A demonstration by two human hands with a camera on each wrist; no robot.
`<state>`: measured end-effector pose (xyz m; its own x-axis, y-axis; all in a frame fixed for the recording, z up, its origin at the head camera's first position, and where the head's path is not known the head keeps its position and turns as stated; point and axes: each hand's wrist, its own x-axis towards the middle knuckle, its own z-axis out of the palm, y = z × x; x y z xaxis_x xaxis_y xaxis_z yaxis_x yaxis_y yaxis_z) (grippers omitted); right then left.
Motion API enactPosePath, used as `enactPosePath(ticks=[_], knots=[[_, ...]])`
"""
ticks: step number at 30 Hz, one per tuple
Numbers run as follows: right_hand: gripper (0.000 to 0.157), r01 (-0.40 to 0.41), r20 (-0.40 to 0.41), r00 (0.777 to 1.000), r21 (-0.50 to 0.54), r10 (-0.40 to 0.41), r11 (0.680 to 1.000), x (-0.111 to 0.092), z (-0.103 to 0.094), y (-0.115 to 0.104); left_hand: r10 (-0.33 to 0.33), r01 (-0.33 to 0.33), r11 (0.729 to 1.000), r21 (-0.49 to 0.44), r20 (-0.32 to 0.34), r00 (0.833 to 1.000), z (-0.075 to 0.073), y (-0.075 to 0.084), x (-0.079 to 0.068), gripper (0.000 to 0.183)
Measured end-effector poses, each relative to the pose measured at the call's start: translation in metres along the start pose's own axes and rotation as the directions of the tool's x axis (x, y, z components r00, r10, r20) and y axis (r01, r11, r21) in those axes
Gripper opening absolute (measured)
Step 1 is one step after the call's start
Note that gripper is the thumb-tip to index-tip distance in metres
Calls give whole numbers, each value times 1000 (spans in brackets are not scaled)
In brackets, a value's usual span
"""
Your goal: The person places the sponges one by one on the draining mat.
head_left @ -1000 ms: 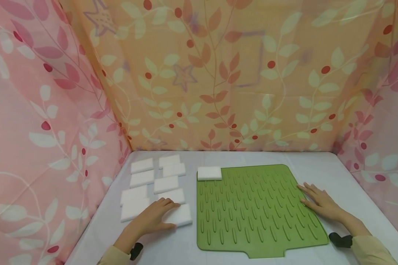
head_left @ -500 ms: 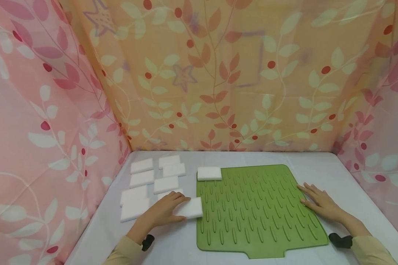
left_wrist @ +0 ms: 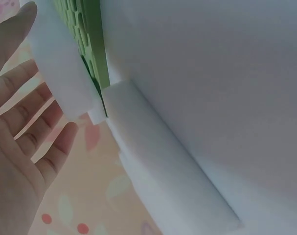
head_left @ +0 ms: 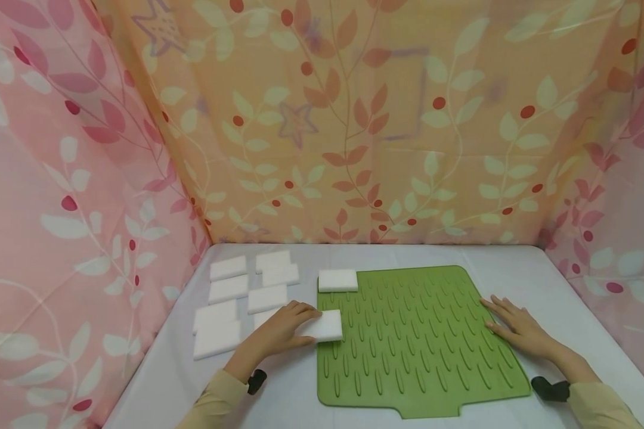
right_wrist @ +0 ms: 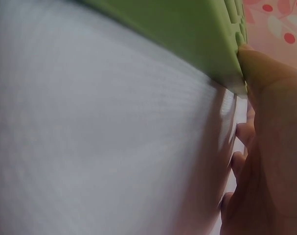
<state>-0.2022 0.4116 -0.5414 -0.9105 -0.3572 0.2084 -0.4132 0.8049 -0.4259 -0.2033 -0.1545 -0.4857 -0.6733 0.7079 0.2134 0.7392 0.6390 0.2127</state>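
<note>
My left hand (head_left: pixel 279 330) pinches a white sponge block (head_left: pixel 328 325), thumb on its near side and fingers on its far side. The sponge hangs over the left edge of a green drying mat (head_left: pixel 424 339) with raised oval ridges. In the left wrist view the held sponge (left_wrist: pixel 60 63) lies between thumb and fingers, beside the mat's edge. Another white sponge (head_left: pixel 338 280) sits at the mat's far left corner. My right hand (head_left: pixel 523 330) rests at the mat's right edge with fingers extended; in the right wrist view its thumb (right_wrist: pixel 256 63) touches the mat's rim (right_wrist: pixel 231 63).
Several more white sponges (head_left: pixel 217 338) lie in loose rows on the white tabletop (head_left: pixel 284 393), left of the mat; the nearest is partly hidden by my left hand. The mat has a tab (head_left: pixel 432 411) at its front. Floral curtains (head_left: pixel 349 119) surround the table.
My left hand has carried one sponge from the near end of the rows, rightward and away from me, to over the mat's left edge. The right hand has stayed put.
</note>
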Motion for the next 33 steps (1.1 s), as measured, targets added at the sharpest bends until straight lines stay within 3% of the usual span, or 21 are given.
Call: enactPosePath(ticks=[6,33], knots=[[57,-3,3,1000,1,3,1000,0,0,1,7,-7,1000,-15,-17,1000,5,0,13,55],[56,-1,-2,1000,2,1,1000,0,2,1,-45,45,999,-20,23,999,23,-8,66,60]])
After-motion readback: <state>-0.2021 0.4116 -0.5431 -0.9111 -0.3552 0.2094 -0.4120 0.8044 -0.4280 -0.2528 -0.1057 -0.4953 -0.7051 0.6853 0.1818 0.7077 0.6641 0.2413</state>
